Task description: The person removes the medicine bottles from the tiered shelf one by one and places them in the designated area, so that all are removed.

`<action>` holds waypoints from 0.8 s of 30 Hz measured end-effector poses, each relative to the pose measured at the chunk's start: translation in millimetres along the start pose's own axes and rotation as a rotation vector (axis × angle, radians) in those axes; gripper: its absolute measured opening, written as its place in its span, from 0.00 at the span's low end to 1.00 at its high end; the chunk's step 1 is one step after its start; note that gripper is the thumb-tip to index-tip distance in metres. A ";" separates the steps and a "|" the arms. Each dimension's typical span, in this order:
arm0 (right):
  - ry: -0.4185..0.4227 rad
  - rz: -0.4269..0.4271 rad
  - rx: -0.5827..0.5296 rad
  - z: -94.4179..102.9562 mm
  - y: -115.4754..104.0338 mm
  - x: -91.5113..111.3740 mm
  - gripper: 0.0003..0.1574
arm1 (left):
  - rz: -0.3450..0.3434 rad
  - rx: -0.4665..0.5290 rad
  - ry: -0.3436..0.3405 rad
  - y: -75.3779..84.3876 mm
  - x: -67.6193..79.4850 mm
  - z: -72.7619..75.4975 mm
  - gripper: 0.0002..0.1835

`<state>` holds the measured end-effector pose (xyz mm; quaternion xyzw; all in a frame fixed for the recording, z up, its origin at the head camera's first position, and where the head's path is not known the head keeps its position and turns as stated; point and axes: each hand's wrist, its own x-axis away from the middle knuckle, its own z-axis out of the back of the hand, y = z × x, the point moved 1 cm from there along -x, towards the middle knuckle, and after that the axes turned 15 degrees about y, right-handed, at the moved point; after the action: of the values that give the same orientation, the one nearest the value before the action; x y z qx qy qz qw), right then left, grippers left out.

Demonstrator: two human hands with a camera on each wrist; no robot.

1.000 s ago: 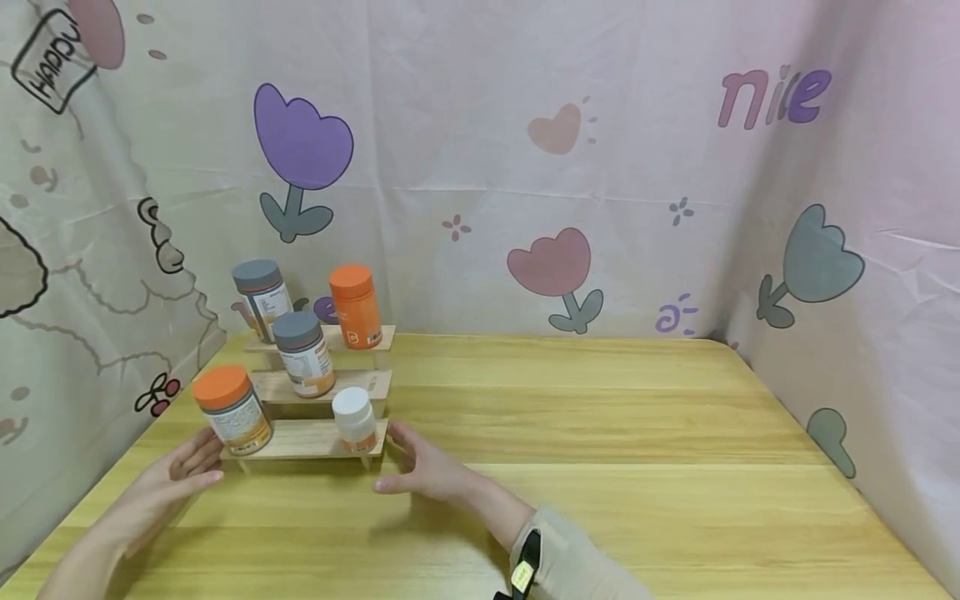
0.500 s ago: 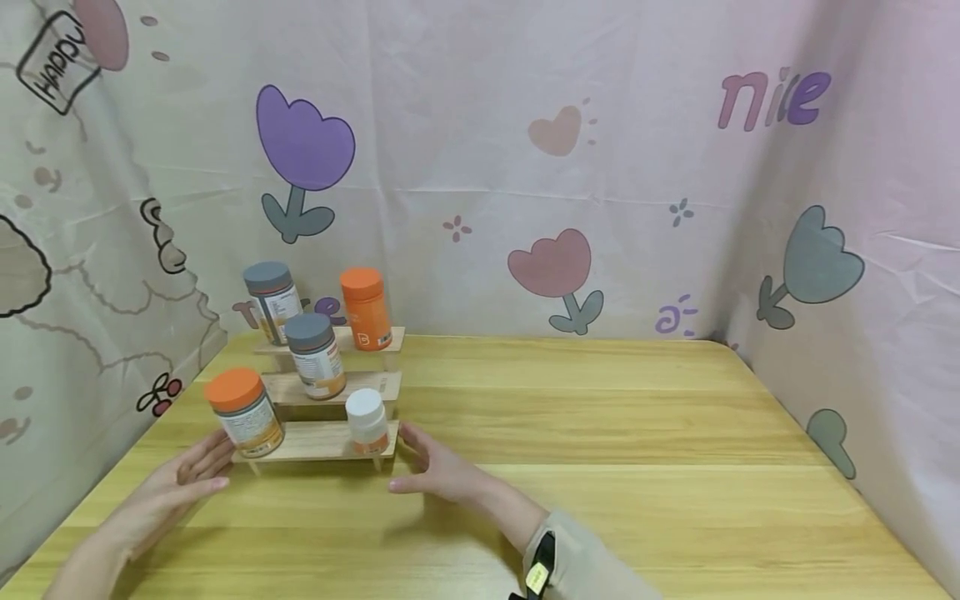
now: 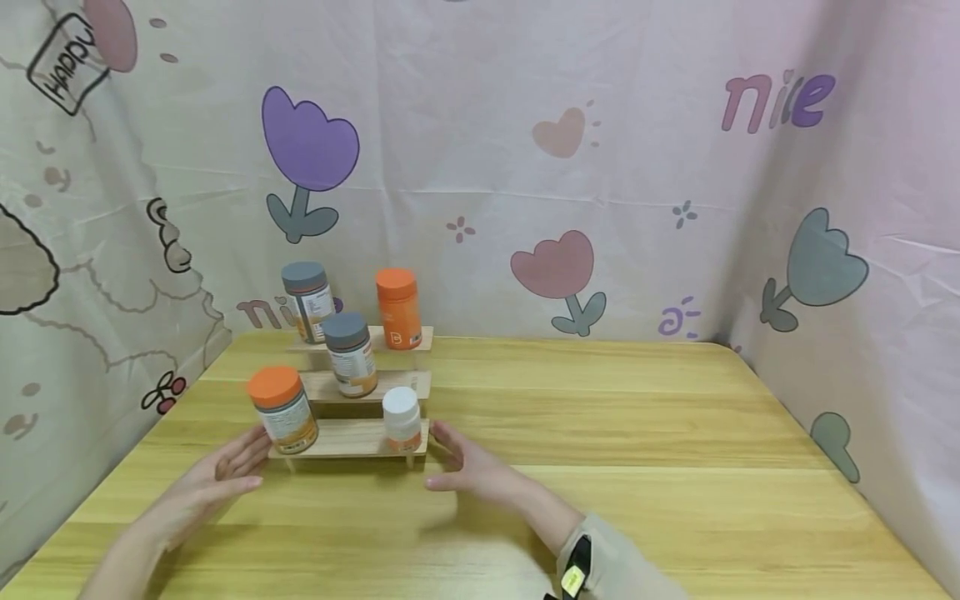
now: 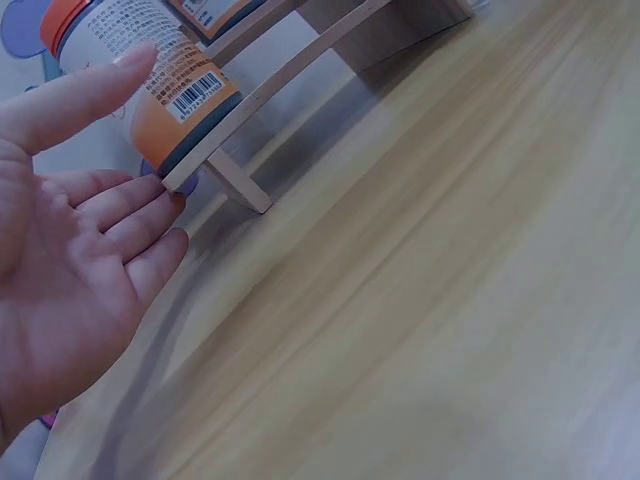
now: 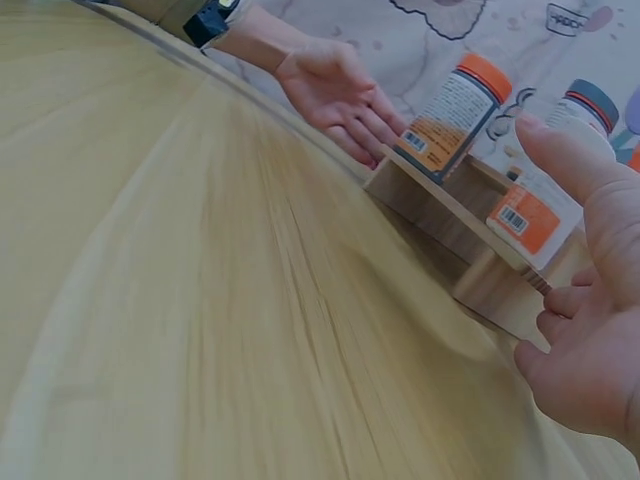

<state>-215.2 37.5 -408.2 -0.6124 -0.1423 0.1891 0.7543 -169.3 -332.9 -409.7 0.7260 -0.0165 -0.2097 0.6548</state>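
A three-tier wooden display rack (image 3: pixel 348 439) stands on the left half of the table. On its bottom tier are an orange-lidded jar (image 3: pixel 283 410) at the left and a small white bottle (image 3: pixel 402 419) at the right. A grey-lidded jar (image 3: pixel 351 357) sits on the middle tier. The top tier bears another grey-lidded jar (image 3: pixel 308 302) and an orange bottle (image 3: pixel 400 309). My left hand (image 3: pixel 213 485) touches the bottom tier's left end with straight fingertips, palm inward, thumb apart. At the right end, my right hand (image 3: pixel 480 472) rests its fingertips against the tier's edge, thumb spread.
The wooden table (image 3: pixel 600 467) stretches far to the right of the rack. A printed cloth (image 3: pixel 450 150) hangs behind the table and along both sides. The rack's top tier stands near the back cloth.
The rack, with the jars and bottles on it, has slid to the right across the table. Both hands have moved right along with it, keeping to its two ends.
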 end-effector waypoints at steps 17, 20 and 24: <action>0.019 0.019 -0.063 37.9 4.6 19.0 0.54 | 0.068 -0.009 -0.035 -3.8 -26.6 -33.5 0.40; 0.019 0.014 -0.071 43.7 5.8 23.1 0.54 | 0.072 -0.028 -0.040 -4.5 -30.4 -39.0 0.40; 0.027 0.008 -0.067 51.5 7.7 29.2 0.55 | 0.075 -0.031 -0.051 -5.5 -35.7 -47.6 0.40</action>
<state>-213.1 97.2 -405.4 -0.6403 -0.1360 0.1792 0.7344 -187.7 -276.6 -402.2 0.7092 -0.0573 -0.2035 0.6726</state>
